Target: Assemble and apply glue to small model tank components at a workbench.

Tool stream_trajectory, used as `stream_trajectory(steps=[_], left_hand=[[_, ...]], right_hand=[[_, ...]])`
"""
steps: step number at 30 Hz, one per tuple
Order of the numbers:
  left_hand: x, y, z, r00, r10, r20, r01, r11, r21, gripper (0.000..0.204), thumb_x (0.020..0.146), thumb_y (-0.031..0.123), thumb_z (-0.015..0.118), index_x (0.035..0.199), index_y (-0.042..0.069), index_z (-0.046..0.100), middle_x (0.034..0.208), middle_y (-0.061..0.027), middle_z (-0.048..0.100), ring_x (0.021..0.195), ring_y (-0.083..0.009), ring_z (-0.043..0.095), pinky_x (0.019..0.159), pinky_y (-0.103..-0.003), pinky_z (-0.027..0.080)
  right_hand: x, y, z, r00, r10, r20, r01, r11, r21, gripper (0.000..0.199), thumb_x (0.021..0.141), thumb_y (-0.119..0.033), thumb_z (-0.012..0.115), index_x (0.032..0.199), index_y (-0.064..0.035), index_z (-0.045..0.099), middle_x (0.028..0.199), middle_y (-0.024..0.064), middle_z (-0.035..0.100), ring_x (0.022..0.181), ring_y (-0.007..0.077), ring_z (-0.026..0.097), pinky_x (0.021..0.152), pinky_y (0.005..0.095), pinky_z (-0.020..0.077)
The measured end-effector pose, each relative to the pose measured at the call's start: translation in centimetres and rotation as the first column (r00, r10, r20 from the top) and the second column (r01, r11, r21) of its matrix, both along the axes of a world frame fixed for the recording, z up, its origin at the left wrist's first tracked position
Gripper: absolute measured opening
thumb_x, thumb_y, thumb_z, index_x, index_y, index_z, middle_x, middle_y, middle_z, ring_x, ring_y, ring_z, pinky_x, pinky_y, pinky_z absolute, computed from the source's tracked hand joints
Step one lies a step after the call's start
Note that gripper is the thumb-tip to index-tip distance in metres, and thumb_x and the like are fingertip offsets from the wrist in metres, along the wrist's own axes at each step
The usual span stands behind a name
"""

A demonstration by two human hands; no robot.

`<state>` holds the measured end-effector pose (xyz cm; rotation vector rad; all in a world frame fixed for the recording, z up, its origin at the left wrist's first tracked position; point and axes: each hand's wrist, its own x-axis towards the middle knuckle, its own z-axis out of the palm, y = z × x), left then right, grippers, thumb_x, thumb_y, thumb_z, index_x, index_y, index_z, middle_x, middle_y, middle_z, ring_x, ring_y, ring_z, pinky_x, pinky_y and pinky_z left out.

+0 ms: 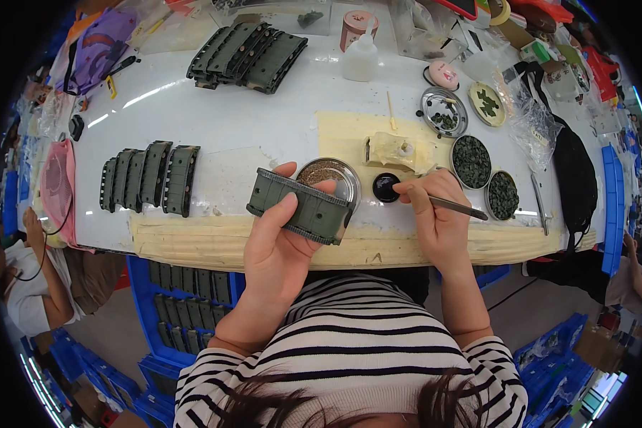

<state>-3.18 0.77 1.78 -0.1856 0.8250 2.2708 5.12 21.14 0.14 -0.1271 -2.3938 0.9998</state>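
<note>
My left hand (pixel 277 232) grips a curved dark green part (pixel 299 207) with ridged long edges and small round holes, tilted over the table's front edge. In my right hand (pixel 439 214) is a slim grey metal pair of tweezers (pixel 458 207), its back end pointing right. My right fingertips are just beside a small round black dish (pixel 386 187) with a dark glossy inside; the tweezers' tips are hidden by the fingers. Behind my left hand stands a round metal tin (pixel 344 178) holding brown grains. A masking-tape-covered block (pixel 399 153) sits beyond the black dish.
Several similar green parts lie at the left (pixel 148 178) and far left-centre (pixel 248 57). To the right are tins of small dark green pieces (pixel 471 161) (pixel 503 195), a metal dish (pixel 443 112) and other tweezers (pixel 539 205). A white squeeze bottle (pixel 361 58) stands at the back.
</note>
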Motion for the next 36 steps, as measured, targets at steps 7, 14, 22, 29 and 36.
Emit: stream_trajectory(steps=[7,14,22,29,36], left_hand=[[-0.1,0.0,-0.8,0.997,0.048,0.067,-0.05,0.998,0.038,0.041,0.094,0.007,0.048,0.134,0.008,0.039,0.122,-0.0251,0.056,0.109,-0.0293,0.062,0.086,-0.037,0.058],[0.2,0.4,-0.1,0.993,0.024,0.119,-0.028,0.999,0.031,0.039,0.094,0.006,0.05,0.132,0.008,0.041,0.121,-0.0227,0.057,0.108,-0.0269,0.062,0.087,-0.035,0.058],[0.5,0.3,-0.2,0.995,-0.026,0.1,0.026,1.0,0.003,0.04,0.093,0.006,0.052,0.131,0.01,0.04,0.12,-0.0201,0.057,0.106,-0.0245,0.063,0.083,-0.034,0.059],[0.7,0.6,0.1,0.994,-0.024,0.104,0.026,0.999,-0.018,0.04,0.092,0.006,0.053,0.13,0.009,0.041,0.119,-0.0178,0.058,0.105,-0.0228,0.063,0.082,-0.033,0.059],[0.6,0.5,0.0,0.994,-0.02,0.107,0.022,1.0,-0.016,0.039,0.092,0.007,0.053,0.129,0.009,0.042,0.119,-0.0171,0.058,0.106,-0.0223,0.063,0.083,-0.034,0.059]], right_hand=[[0.5,0.1,1.2,0.997,0.022,-0.078,-0.027,0.997,-0.066,0.014,0.09,-0.009,0.058,0.085,-0.0005,0.068,0.072,0.0076,0.064,0.065,0.022,0.051,0.064,0.0332,0.0422],[0.6,-1.5,3.8,0.962,0.208,-0.179,-0.261,0.894,-0.364,0.02,0.092,-0.013,0.056,0.09,0.0014,0.069,0.08,0.01,0.068,0.078,0.0243,0.061,0.073,0.0329,0.047],[-0.3,-1.9,4.0,0.937,0.314,-0.151,-0.348,0.825,-0.446,0.019,0.095,-0.009,0.054,0.096,0.0038,0.069,0.092,0.0121,0.07,0.075,0.017,0.062,0.068,0.028,0.0492],[-0.3,-1.8,4.0,0.935,0.33,-0.133,-0.355,0.844,-0.402,0.015,0.092,-0.005,0.057,0.095,0.0037,0.069,0.092,0.0117,0.071,0.072,0.0177,0.06,0.066,0.0278,0.0488],[-0.3,-1.8,4.1,0.935,0.336,-0.119,-0.354,0.848,-0.394,0.013,0.09,-0.002,0.059,0.094,0.0038,0.069,0.092,0.0119,0.071,0.072,0.0185,0.06,0.065,0.0277,0.0483]])
